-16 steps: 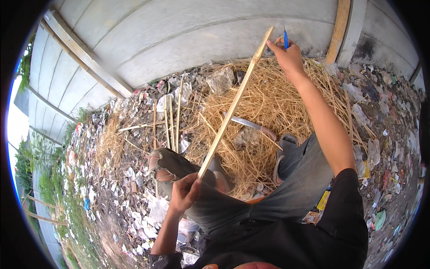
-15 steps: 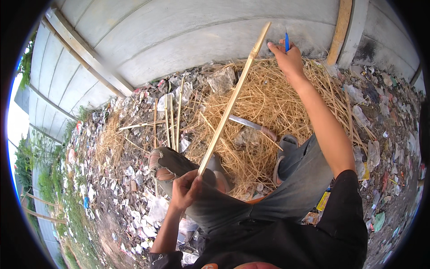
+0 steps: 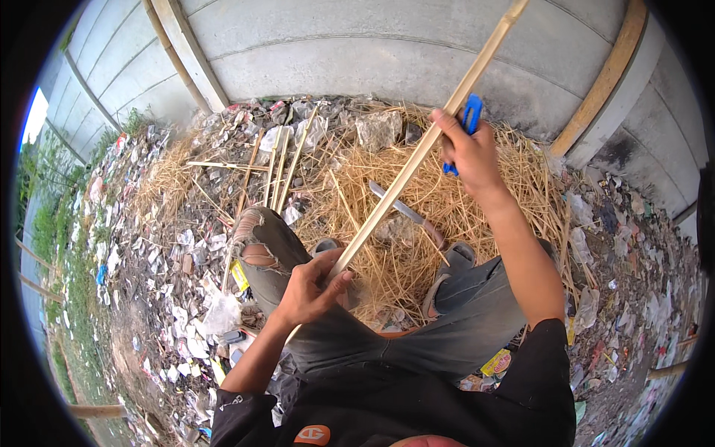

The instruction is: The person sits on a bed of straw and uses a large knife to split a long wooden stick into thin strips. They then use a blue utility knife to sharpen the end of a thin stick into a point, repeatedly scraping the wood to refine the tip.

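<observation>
While gripping the long bamboo strip low at centre-left with the left hand and, upper right, with the right hand also clutching a blue marker, seemingly measuring or marking; next calls for steadying.

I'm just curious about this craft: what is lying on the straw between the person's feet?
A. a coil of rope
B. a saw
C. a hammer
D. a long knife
D: a long knife with a grey blade and brown handle lies on the straw pile, under the raised bamboo strip.
</observation>
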### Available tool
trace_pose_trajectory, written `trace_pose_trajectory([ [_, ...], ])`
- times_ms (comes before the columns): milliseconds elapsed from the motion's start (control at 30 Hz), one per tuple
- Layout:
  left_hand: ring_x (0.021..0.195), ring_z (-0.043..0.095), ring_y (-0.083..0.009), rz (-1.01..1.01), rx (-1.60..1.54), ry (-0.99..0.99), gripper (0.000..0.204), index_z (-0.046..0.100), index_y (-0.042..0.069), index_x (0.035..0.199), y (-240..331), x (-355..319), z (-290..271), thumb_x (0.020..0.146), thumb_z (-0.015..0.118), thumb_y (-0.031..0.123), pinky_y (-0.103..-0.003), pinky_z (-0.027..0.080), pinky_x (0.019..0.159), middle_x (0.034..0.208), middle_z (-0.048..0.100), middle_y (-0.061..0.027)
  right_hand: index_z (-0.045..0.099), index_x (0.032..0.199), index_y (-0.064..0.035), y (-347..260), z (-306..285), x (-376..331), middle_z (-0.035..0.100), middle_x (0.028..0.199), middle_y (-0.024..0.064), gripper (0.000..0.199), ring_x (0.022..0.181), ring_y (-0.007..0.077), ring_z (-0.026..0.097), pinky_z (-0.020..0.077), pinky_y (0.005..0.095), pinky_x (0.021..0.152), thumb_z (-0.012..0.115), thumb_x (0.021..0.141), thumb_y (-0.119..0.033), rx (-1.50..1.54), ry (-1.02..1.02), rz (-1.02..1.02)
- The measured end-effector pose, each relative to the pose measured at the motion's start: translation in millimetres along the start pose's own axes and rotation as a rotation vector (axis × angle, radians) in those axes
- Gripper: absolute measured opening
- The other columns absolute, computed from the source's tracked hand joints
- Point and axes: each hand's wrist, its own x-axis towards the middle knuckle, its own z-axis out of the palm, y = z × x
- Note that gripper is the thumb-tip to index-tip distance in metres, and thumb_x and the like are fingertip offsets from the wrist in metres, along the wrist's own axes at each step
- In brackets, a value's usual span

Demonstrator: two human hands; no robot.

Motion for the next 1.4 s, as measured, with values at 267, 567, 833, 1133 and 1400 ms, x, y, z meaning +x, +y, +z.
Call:
trace_pose_trajectory([
  [267, 0.052, 0.056, -0.0155, 0.059, 0.258, 0.04, 0.026, 0.07, 0.0, 0.089, -17, -54, -24, 0.093, 0.074, 0.026, -0.031, 0.043, 0.051, 0.062, 0.061, -0.0086, 0.071, 0.096, -0.0002, -68, -82, -63, 0.051, 0.06, -0.0026, 0.028, 0.044, 0.005, 0.035, 0.029, 0.0233, 0.048, 0.072, 0.095, -0.028, -0.014, 0.309, -0.082],
  [567, 0.048, 0.058, -0.0273, 0.037, 0.566, -0.107, 0.035, 0.071, 0.003, 0.078, -50, -94, -41, 0.09, 0.078, 0.035, -0.037, 0.044, 0.049, 0.057, 0.059, -0.0126, 0.059, 0.101, -0.0054, 15, -90, -230, 0.059, 0.077, 0.0037, 0.038, 0.052, 0.0045, 0.042, 0.0311, 0.0214, 0.047, 0.048, 0.108, -0.041, -0.056, 0.243, 0.46],
  [833, 0.046, 0.052, -0.0197, -0.082, 0.596, -0.02, 0.027, 0.072, 0.003, 0.079, -81, -123, -59, 0.087, 0.081, 0.028, -0.034, 0.042, 0.048, 0.055, 0.057, -0.0082, 0.062, 0.101, -0.0032, 73, -74, -260, 0.054, 0.073, 0.0008, 0.036, 0.061, 0.0076, 0.05, 0.0413, 0.0258, 0.056, 0.048, 0.11, -0.035, -0.348, 0.064, 0.488],
  [1133, 0.046, 0.048, -0.0145, -0.084, 0.526, 0.005, 0.023, 0.072, 0.001, 0.079, -101, -133, -67, 0.087, 0.082, 0.021, -0.033, 0.039, 0.047, 0.053, 0.054, -0.0067, 0.063, 0.094, 0.0039, 82, -112, -225, 0.053, 0.064, 0.0164, 0.051, 0.057, 0.0277, 0.048, 0.0409, 0.0407, 0.058, 0.048, 0.108, -0.043, -0.858, 0.354, 0.241],
  [1400, 0.046, 0.047, -0.0142, -0.079, 0.49, 0.003, 0.022, 0.073, 0.001, 0.08, -105, -131, -66, 0.087, 0.081, 0.019, -0.032, 0.038, 0.047, 0.052, 0.053, -0.0064, 0.067, 0.094, 0.0029, 81, -113, -212, 0.058, 0.065, 0.0178, 0.059, 0.06, 0.0318, 0.056, 0.0436, 0.0428, 0.06, 0.046, 0.107, -0.05, -0.922, 0.333, 0.334],
])
